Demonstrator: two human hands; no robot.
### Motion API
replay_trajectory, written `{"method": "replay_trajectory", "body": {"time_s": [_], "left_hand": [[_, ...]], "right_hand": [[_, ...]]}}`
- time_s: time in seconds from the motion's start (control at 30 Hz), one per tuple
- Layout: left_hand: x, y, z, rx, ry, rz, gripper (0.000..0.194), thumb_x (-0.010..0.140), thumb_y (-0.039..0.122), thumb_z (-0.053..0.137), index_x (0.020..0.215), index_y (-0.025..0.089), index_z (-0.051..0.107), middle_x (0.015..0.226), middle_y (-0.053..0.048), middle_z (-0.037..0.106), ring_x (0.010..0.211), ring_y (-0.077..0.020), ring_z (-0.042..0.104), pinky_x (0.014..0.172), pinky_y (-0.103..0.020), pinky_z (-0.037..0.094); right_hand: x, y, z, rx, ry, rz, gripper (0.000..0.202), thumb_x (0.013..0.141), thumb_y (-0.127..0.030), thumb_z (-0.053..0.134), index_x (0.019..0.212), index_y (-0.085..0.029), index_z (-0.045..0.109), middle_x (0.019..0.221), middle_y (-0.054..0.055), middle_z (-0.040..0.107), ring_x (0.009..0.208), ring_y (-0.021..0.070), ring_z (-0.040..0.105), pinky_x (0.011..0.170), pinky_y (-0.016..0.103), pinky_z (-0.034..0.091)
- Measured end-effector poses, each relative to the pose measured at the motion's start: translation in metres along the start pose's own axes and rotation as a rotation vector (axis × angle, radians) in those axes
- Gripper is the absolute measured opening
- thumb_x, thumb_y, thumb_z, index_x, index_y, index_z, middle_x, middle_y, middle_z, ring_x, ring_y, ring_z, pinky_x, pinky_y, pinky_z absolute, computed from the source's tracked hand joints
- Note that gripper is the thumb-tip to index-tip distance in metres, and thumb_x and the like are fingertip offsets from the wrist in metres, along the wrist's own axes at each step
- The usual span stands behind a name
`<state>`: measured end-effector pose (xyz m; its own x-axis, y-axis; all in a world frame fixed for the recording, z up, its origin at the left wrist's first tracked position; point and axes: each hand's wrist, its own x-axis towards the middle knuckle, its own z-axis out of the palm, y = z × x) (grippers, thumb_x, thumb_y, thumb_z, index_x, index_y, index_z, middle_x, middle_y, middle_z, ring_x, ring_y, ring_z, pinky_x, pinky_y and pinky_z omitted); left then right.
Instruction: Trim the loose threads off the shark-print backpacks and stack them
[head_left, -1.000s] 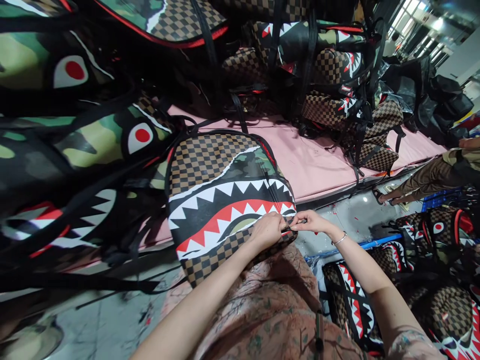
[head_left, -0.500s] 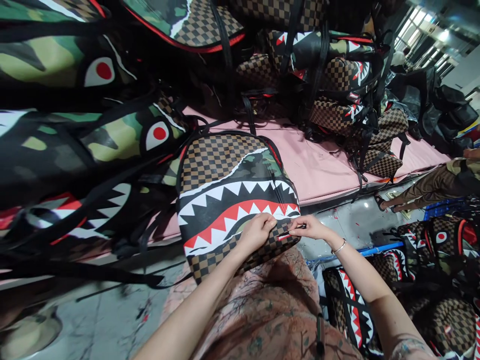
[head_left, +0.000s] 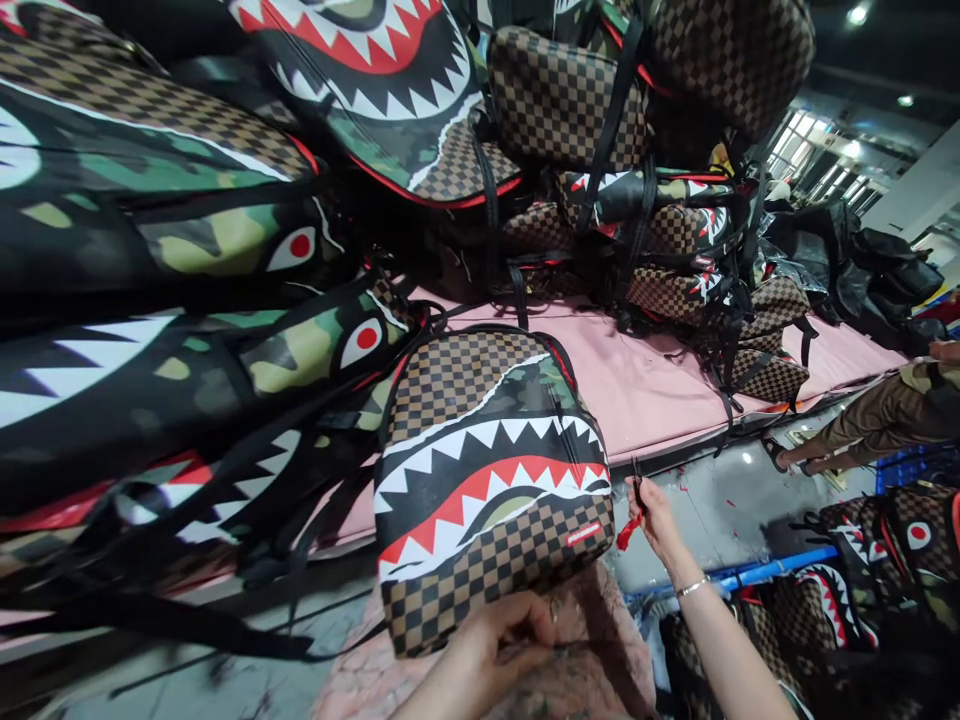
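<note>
A backpack (head_left: pixel 495 480) with a brown-and-black check, camouflage and a shark mouth stands tilted at the edge of the pink table, its lower end by my lap. Near its bottom edge, my left hand (head_left: pixel 517 635) is closed in a pinch; what its fingers hold, if anything, cannot be made out. Off the bag's right side, my right hand (head_left: pixel 654 520) grips small dark thread snips (head_left: pixel 638 485) pointing up, with something red (head_left: pixel 628 531) hanging by the fingers. A small red label (head_left: pixel 584 535) shows on the bag's lower right.
Several similar backpacks (head_left: pixel 315 245) are piled on the left and back of the pink table (head_left: pixel 637 390). More bags (head_left: pixel 832 600) lie at the lower right beside a blue bar (head_left: pixel 780 570). Another person's legs (head_left: pixel 847 425) are at the right.
My right hand has moved away from the bag's label area, to its right. My left hand has dropped from the bag's front to its bottom edge. The view has tilted up.
</note>
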<state>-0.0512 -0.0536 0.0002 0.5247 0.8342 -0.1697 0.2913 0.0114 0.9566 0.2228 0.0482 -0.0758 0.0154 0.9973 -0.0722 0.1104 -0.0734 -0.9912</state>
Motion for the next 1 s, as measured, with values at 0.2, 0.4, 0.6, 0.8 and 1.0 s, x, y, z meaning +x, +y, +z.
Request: {"method": "replay_trajectory", "body": {"time_s": [0.2, 0.4, 0.6, 0.8, 1.0], "left_hand": [[0.036, -0.002, -0.044, 0.138, 0.094, 0.044, 0.024, 0.08, 0.032, 0.045, 0.073, 0.019, 0.064, 0.068, -0.001, 0.066, 0.065, -0.0158, 0.06, 0.061, -0.023, 0.045], [0.15, -0.005, -0.123, 0.558, 0.447, 0.019, 0.024, 0.082, 0.027, 0.041, 0.084, 0.022, 0.064, 0.089, -0.003, 0.07, 0.082, -0.0192, 0.062, 0.074, -0.027, 0.044], [0.23, -0.022, -0.163, 0.774, 0.605, -0.1, 0.025, 0.083, 0.022, 0.041, 0.095, 0.02, 0.063, 0.097, -0.01, 0.066, 0.093, -0.0232, 0.059, 0.076, -0.03, 0.043], [0.258, -0.039, -0.168, 0.894, 0.592, -0.141, 0.029, 0.086, 0.026, 0.036, 0.094, 0.019, 0.064, 0.095, -0.01, 0.063, 0.09, -0.0233, 0.06, 0.071, -0.029, 0.044], [0.26, -0.045, -0.172, 0.933, 0.59, -0.12, 0.028, 0.085, 0.02, 0.034, 0.092, 0.015, 0.061, 0.091, -0.011, 0.061, 0.084, -0.0246, 0.061, 0.068, -0.031, 0.044]], "right_hand": [[0.043, -0.007, 0.024, -0.169, 0.071, -0.104, 0.037, 0.081, -0.051, 0.045, 0.095, -0.018, 0.054, 0.071, 0.002, 0.055, 0.053, 0.0123, 0.048, 0.049, 0.024, 0.041], [0.114, -0.044, 0.071, -0.458, 0.093, -0.266, 0.019, 0.082, -0.031, 0.049, 0.092, -0.017, 0.057, 0.09, 0.007, 0.059, 0.085, 0.0183, 0.055, 0.075, 0.028, 0.044], [0.162, -0.067, 0.117, -0.807, 0.112, -0.348, 0.015, 0.085, -0.016, 0.048, 0.093, -0.018, 0.06, 0.093, 0.008, 0.057, 0.089, 0.0201, 0.053, 0.08, 0.031, 0.038], [0.189, -0.066, 0.132, -1.043, 0.06, -0.347, 0.014, 0.086, -0.015, 0.049, 0.092, -0.019, 0.061, 0.089, 0.007, 0.057, 0.083, 0.0199, 0.054, 0.072, 0.029, 0.038], [0.198, -0.066, 0.14, -1.106, -0.015, -0.365, 0.013, 0.087, -0.019, 0.05, 0.094, -0.022, 0.06, 0.091, 0.005, 0.057, 0.08, 0.0174, 0.054, 0.071, 0.027, 0.038]]}}
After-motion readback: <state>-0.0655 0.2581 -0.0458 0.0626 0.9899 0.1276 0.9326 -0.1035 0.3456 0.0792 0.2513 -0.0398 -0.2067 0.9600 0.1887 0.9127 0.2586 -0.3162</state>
